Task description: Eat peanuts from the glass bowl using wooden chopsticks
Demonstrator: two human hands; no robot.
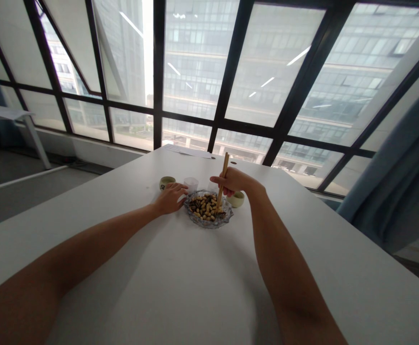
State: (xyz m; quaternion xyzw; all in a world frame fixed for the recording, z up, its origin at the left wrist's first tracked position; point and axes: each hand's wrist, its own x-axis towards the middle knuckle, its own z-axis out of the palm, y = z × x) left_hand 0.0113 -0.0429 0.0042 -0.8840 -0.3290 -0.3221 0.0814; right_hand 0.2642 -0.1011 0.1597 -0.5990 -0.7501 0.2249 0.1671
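A clear scalloped glass bowl stands on the white table, filled with peanuts and darker pieces, perhaps seeds. My right hand is closed around a pair of wooden chopsticks, held steeply with their tips down among the peanuts. My left hand rests at the bowl's left rim, fingers stretched out. Beyond that hand sits a small green cup with a dark mark. Another pale green cup is partly hidden by my right hand. Behind the bowl stands a clear plastic cup.
The white table reaches toward large dark-framed windows. Papers lie at its far edge. A second white table stands at the left, and a blue curtain hangs at the right.
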